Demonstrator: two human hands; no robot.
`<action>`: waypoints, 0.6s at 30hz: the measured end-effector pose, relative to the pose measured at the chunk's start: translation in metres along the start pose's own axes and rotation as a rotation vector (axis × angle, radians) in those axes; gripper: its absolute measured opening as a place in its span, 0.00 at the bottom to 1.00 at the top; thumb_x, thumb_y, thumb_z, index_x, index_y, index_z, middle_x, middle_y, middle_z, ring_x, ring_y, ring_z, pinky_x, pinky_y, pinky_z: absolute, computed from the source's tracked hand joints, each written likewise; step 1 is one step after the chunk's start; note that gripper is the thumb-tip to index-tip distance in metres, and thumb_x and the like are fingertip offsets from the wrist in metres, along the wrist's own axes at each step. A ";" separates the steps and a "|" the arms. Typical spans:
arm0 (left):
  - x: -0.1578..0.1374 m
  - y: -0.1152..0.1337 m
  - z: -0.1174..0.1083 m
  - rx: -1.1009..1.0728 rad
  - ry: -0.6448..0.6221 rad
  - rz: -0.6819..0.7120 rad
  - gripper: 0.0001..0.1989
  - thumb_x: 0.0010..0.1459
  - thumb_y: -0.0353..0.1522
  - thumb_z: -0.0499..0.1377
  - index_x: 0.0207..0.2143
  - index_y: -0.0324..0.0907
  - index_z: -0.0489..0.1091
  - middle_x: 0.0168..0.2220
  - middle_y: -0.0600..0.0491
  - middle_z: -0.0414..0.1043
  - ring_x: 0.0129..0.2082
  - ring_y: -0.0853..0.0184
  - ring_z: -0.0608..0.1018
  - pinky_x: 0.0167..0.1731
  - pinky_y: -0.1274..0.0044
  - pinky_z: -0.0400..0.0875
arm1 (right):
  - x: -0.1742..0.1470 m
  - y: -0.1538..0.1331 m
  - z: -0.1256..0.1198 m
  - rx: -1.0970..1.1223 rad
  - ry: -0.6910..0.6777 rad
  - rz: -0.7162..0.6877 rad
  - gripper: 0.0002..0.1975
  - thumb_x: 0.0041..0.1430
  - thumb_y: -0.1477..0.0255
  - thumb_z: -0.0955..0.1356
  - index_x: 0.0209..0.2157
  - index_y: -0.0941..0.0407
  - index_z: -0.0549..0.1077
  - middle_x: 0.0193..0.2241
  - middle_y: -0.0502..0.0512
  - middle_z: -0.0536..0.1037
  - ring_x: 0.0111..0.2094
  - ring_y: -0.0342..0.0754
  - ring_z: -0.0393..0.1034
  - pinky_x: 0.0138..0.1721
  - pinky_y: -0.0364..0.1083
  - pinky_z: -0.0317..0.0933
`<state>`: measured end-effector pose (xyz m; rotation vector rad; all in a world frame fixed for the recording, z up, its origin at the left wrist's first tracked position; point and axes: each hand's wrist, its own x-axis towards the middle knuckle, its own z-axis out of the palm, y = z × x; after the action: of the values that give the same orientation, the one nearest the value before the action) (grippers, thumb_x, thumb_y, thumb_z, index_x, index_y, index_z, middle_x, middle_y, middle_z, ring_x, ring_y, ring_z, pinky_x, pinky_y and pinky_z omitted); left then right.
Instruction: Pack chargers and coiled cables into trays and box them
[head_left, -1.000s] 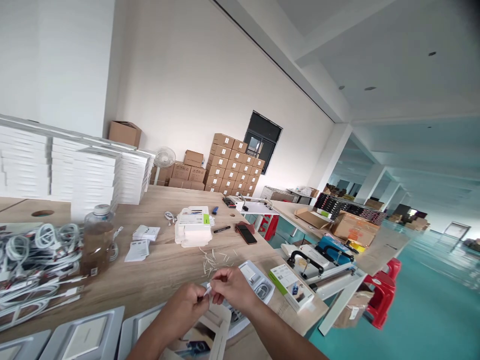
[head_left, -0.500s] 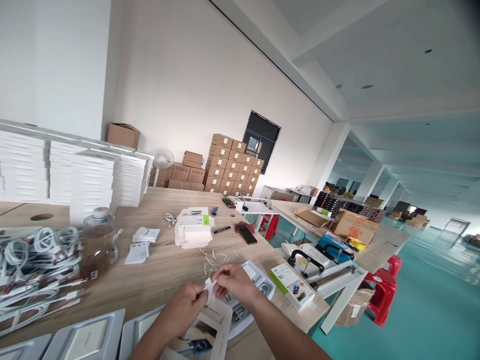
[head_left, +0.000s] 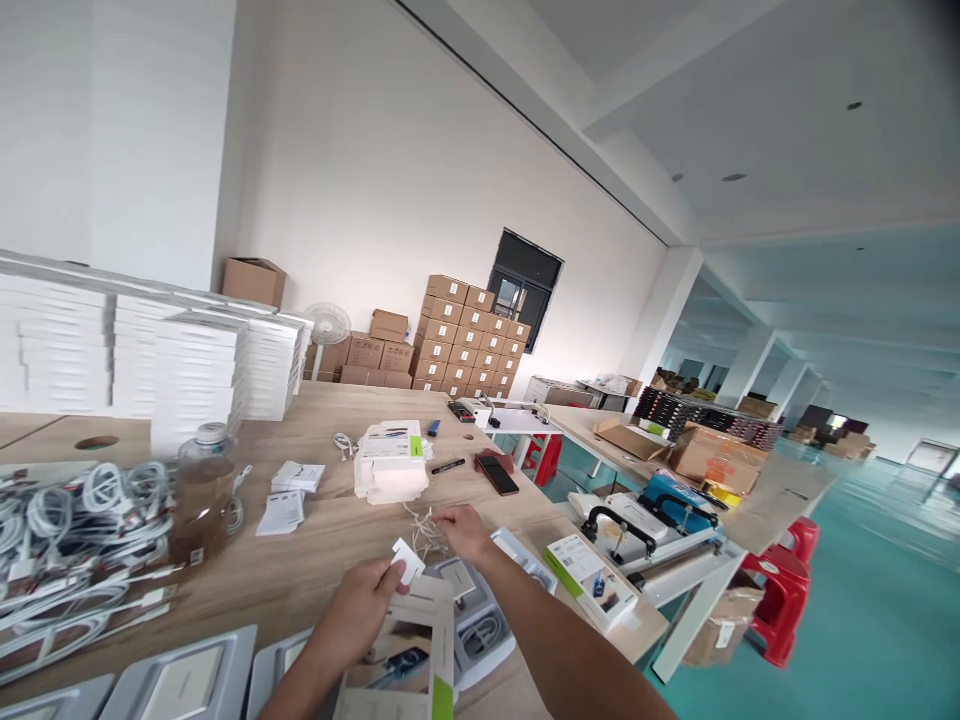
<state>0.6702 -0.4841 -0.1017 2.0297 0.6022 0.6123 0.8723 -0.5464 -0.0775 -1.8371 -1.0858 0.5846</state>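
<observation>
My left hand [head_left: 365, 598] pinches a small white card piece with a notched edge [head_left: 407, 562]. Just below it is a printed white-and-green box [head_left: 405, 655]; whether the card piece is joined to it I cannot tell. Beside a scatter of thin pale strips [head_left: 426, 538], my right hand [head_left: 466, 535] has its fingers drawn together, and what they may hold is too small to make out. Under my right forearm lie a grey tray with a coiled cable [head_left: 480, 637] and another grey tray [head_left: 529, 560].
Left are tangled white cables [head_left: 82, 560], a bottle [head_left: 204, 500] and stacked white boxes [head_left: 195, 380]. Flattened white boxes [head_left: 390, 480], a marker [head_left: 448, 466] and a phone [head_left: 498, 474] lie ahead. A printed box [head_left: 592, 580] sits near the right table edge.
My right hand has come away from the white card piece and moved forward to the pale strips. My left hand keeps hold of the piece, a little further left, and more of the printed box shows.
</observation>
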 end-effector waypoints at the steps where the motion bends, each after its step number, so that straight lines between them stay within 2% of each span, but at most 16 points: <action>1: 0.000 0.000 -0.001 -0.015 0.003 -0.003 0.25 0.62 0.47 0.46 0.25 0.42 0.73 0.28 0.50 0.78 0.30 0.59 0.76 0.33 0.73 0.62 | -0.007 -0.002 0.002 0.015 -0.015 -0.031 0.15 0.61 0.62 0.68 0.37 0.61 0.77 0.36 0.56 0.79 0.39 0.49 0.74 0.42 0.50 0.66; 4: 0.001 0.002 -0.003 -0.065 0.010 -0.011 0.26 0.62 0.48 0.46 0.27 0.41 0.74 0.28 0.50 0.78 0.29 0.60 0.75 0.33 0.73 0.62 | -0.035 -0.007 0.009 0.062 -0.083 -0.132 0.19 0.58 0.57 0.68 0.37 0.58 0.80 0.34 0.55 0.81 0.37 0.49 0.74 0.41 0.47 0.65; 6: 0.000 0.005 -0.004 -0.098 0.010 -0.013 0.26 0.62 0.48 0.47 0.27 0.40 0.74 0.28 0.51 0.77 0.29 0.60 0.75 0.33 0.73 0.62 | -0.052 -0.011 0.013 0.076 -0.085 -0.192 0.16 0.55 0.57 0.70 0.37 0.56 0.80 0.34 0.52 0.81 0.37 0.48 0.73 0.42 0.46 0.65; 11: -0.006 0.017 -0.004 -0.214 -0.028 0.001 0.21 0.59 0.48 0.53 0.30 0.41 0.74 0.29 0.53 0.78 0.33 0.59 0.76 0.36 0.73 0.64 | -0.072 -0.014 0.010 0.086 0.071 -0.245 0.12 0.54 0.61 0.71 0.33 0.55 0.80 0.30 0.53 0.81 0.31 0.48 0.72 0.35 0.45 0.65; 14: -0.008 0.021 -0.005 -0.334 -0.066 0.002 0.16 0.54 0.43 0.60 0.40 0.42 0.73 0.36 0.52 0.79 0.37 0.59 0.77 0.39 0.74 0.67 | -0.080 -0.012 -0.003 0.059 0.157 -0.281 0.10 0.56 0.64 0.69 0.34 0.54 0.80 0.32 0.54 0.81 0.33 0.49 0.73 0.36 0.46 0.65; 16: -0.009 0.021 -0.006 -0.423 -0.083 -0.026 0.23 0.52 0.40 0.62 0.50 0.41 0.68 0.41 0.50 0.79 0.41 0.59 0.78 0.42 0.73 0.68 | -0.088 -0.012 -0.011 0.021 0.198 -0.323 0.07 0.56 0.68 0.69 0.34 0.53 0.80 0.33 0.54 0.81 0.36 0.50 0.72 0.41 0.47 0.63; 18: -0.009 0.021 -0.006 -0.511 -0.119 -0.059 0.27 0.52 0.38 0.62 0.54 0.39 0.66 0.42 0.48 0.80 0.41 0.58 0.79 0.42 0.72 0.69 | -0.096 -0.012 -0.016 -0.088 0.213 -0.420 0.06 0.57 0.71 0.69 0.33 0.51 0.80 0.33 0.52 0.80 0.38 0.50 0.71 0.45 0.48 0.61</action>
<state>0.6629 -0.4960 -0.0824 1.5502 0.3841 0.5401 0.8303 -0.6339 -0.0631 -1.6321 -1.3158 0.0943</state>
